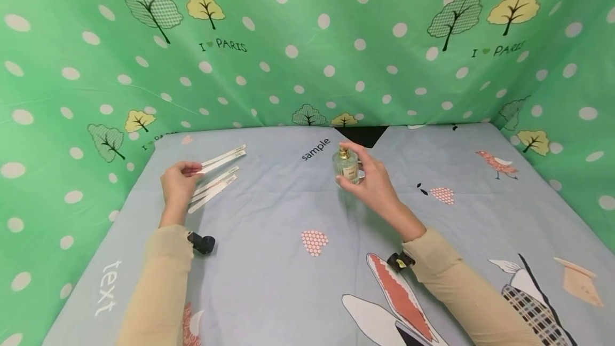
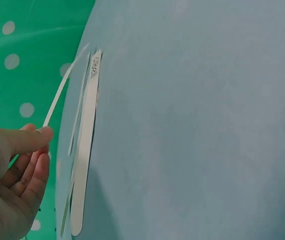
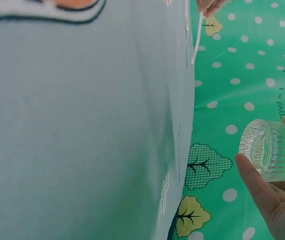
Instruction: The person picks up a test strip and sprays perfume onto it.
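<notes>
My left hand (image 1: 180,186) pinches a white paper perfume test strip (image 2: 60,95) between thumb and fingers, raised at a slant in the left wrist view. Below it several more strips (image 1: 213,195) lie fanned out on the cloth, the nearest with small printed letters at its far end. On the right, my right hand (image 1: 375,183) grips a clear glass perfume bottle (image 1: 346,168) with a gold neck and a cream label. One finger reaches over the bottle's top and the thumb is low on its side. The ribbed glass base (image 3: 257,150) shows in the right wrist view.
A grey-blue printed cloth (image 1: 269,271) covers the table. Behind and at both sides hangs a green curtain (image 1: 259,100) with white dots and trees. Black wrist cameras (image 1: 204,243) are strapped at both cuffs.
</notes>
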Action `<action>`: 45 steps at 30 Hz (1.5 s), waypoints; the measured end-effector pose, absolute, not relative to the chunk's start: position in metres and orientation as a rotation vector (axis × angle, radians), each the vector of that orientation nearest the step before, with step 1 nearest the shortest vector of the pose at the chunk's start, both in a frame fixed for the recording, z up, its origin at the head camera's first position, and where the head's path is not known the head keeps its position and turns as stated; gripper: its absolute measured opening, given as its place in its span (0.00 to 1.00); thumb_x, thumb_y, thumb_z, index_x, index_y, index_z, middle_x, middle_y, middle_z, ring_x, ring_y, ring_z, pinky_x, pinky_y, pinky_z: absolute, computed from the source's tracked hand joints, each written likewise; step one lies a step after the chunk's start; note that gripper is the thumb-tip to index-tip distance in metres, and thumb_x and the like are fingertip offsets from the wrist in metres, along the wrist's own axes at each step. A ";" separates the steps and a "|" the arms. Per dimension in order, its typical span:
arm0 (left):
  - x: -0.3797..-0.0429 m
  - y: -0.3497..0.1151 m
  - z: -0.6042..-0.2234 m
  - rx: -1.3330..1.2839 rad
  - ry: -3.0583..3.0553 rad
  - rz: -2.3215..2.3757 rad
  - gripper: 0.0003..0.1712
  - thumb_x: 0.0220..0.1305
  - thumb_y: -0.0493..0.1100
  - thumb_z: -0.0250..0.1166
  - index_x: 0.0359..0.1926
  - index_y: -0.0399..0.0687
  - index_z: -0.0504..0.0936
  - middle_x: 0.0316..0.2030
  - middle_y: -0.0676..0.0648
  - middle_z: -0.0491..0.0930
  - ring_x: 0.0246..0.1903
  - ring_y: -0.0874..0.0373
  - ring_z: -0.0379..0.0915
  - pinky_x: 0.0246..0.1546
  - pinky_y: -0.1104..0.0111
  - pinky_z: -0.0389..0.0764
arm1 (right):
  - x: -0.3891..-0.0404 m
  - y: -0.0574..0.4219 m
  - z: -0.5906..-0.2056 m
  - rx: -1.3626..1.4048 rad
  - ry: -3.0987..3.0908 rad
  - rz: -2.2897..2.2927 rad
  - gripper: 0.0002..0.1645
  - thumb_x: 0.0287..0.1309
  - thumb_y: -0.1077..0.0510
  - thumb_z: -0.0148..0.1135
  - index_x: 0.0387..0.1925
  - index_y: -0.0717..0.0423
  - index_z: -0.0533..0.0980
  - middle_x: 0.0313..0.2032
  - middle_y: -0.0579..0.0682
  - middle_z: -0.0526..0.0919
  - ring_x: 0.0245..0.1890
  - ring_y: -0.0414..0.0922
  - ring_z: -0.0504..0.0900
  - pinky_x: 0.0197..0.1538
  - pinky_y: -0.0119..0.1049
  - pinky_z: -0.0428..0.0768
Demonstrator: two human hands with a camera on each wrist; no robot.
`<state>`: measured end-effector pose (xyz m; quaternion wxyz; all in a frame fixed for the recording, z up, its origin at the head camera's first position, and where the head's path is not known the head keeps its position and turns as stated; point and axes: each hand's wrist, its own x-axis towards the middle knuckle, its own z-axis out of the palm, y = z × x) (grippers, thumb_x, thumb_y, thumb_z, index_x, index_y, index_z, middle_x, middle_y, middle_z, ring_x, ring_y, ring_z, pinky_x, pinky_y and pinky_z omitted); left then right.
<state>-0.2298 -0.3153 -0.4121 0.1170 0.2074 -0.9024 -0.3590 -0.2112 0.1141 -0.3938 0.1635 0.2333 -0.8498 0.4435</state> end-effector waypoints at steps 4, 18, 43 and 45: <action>-0.230 -0.316 -0.415 0.632 -2.647 -1.069 0.15 0.66 0.38 0.66 0.53 0.39 0.83 0.49 0.37 0.84 0.47 0.46 0.79 0.46 0.65 0.77 | -0.211 0.113 -0.393 0.673 -2.419 1.275 0.44 0.52 0.63 0.73 0.69 0.44 0.65 0.54 0.62 0.81 0.50 0.59 0.85 0.28 0.39 0.87; -0.234 -0.323 -0.421 0.684 -2.672 -1.042 0.16 0.64 0.34 0.67 0.53 0.37 0.82 0.50 0.35 0.84 0.45 0.46 0.79 0.54 0.58 0.76 | -0.208 0.113 -0.393 0.669 -2.433 1.293 0.44 0.52 0.63 0.73 0.69 0.42 0.65 0.54 0.63 0.81 0.49 0.61 0.85 0.22 0.32 0.84; -0.223 -0.330 -0.391 0.560 -2.724 -1.116 0.21 0.69 0.41 0.64 0.60 0.40 0.79 0.57 0.36 0.81 0.56 0.42 0.78 0.62 0.53 0.76 | -0.207 0.113 -0.392 0.665 -2.425 1.296 0.43 0.53 0.64 0.72 0.69 0.47 0.65 0.54 0.65 0.80 0.48 0.63 0.85 0.20 0.31 0.82; -0.221 -0.328 -0.389 0.547 -2.731 -1.123 0.21 0.69 0.41 0.63 0.60 0.41 0.79 0.58 0.37 0.81 0.57 0.43 0.78 0.59 0.58 0.78 | -0.207 0.113 -0.393 0.664 -2.426 1.297 0.43 0.52 0.64 0.73 0.69 0.47 0.65 0.54 0.65 0.80 0.48 0.63 0.85 0.20 0.31 0.82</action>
